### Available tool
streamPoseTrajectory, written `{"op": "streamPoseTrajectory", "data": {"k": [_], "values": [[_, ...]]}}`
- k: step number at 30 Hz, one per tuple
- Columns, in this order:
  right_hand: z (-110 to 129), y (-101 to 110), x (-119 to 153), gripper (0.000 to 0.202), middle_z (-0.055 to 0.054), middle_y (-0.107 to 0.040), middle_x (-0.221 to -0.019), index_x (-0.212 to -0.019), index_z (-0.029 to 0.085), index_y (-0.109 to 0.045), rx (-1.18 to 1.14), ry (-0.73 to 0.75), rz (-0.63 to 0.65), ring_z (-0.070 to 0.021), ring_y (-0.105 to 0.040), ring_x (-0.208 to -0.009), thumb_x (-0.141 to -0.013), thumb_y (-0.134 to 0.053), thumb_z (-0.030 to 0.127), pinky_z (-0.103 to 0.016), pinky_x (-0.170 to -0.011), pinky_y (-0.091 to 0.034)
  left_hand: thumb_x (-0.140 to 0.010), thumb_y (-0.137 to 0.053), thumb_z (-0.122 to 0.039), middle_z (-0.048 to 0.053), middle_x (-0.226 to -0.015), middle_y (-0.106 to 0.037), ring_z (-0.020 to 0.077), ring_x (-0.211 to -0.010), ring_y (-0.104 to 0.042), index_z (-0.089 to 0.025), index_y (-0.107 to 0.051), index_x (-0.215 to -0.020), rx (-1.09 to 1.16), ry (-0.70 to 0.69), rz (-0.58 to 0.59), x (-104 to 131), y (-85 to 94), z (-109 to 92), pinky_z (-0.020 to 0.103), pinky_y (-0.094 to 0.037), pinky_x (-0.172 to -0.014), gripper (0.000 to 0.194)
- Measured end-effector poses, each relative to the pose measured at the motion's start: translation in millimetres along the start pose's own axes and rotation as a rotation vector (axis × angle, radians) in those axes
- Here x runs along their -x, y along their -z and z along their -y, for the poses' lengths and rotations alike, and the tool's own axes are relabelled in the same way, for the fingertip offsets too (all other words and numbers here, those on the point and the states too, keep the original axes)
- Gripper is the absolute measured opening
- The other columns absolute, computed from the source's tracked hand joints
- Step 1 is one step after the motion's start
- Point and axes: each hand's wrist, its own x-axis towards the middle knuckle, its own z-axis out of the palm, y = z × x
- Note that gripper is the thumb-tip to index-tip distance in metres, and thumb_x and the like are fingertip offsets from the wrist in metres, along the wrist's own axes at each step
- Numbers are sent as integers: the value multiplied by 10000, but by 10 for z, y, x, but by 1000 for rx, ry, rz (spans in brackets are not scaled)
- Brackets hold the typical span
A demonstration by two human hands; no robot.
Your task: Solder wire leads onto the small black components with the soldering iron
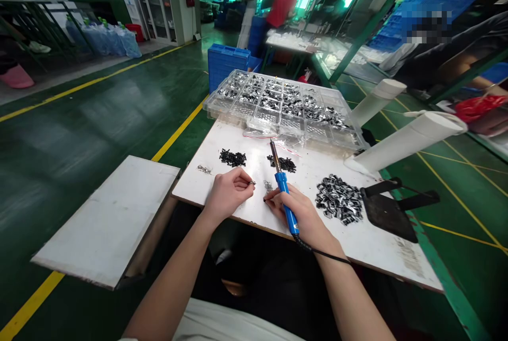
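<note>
My right hand (296, 209) is closed around a blue-handled soldering iron (286, 201), whose dark tip points up and away from me. The same hand's fingertips pinch a tiny dark piece just above the table. My left hand (230, 193) is closed too, pinching a small metal part (253, 182) between thumb and forefinger. Between the hands lies a little heap of thin metal pieces (268, 186). Beyond them are two piles of small black parts, one on the left (232, 158) and another on the right (286, 164). A larger pile of shiny black-and-silver pieces (339, 199) lies right of my right hand.
A clear compartment box (254, 113) of shiny parts stands at the table's back. White tubes (413, 140) and a black stand (389, 211) are on the right. A white-topped box (111, 214) sits at left. People work in the background.
</note>
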Motion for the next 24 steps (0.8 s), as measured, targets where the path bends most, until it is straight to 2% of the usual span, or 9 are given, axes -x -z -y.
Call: {"op": "streamPoseTrajectory", "data": {"k": [8,11,15,20,24], "values": [[12,-6,13,236,-21,-621,-915,-843,245,-439,-1,-7,-15,-181,-633,-875,-904,-586,71,-298,-736,-506,-738,-804,-262,53,-818,-777,215,-810,-771,-171,-693,-766,33,32,-44,-28,7,27,300,-618,-770,147],[-5,-18,21,254,-13,-627,-928,-845,246,-433,-19,8,-115,-160,-647,-831,-881,-618,76,-284,-722,-512,-711,-825,-240,49,-839,-767,198,-809,-756,-168,-696,-786,74,62,-26,-37,16,-2,289,-611,-763,166],[-28,-29,30,267,-25,-654,-958,-870,246,-445,-3,37,-283,-150,-667,-812,-858,-647,71,-276,-720,-529,-691,-835,-191,39,-866,-738,174,-793,-714,-183,-738,-966,51,61,-3,-51,-8,-86,269,-598,-707,291],[-32,-19,25,257,-26,-661,-926,-901,242,-487,12,63,-393,-147,-685,-809,-855,-662,59,-282,-749,-556,-744,-808,-175,55,-944,-700,170,-853,-692,-190,-797,-952,81,-37,41,-69,-199,-187,274,-599,-771,209],[-50,-5,36,256,-65,-715,-1034,-931,237,-528,52,62,-485,-165,-719,-859,-853,-678,46,-309,-789,-574,-757,-808,-179,49,-926,-694,165,-828,-688,-190,-796,-944,100,-41,56,-39,-372,-139,264,-587,-742,187]]}}
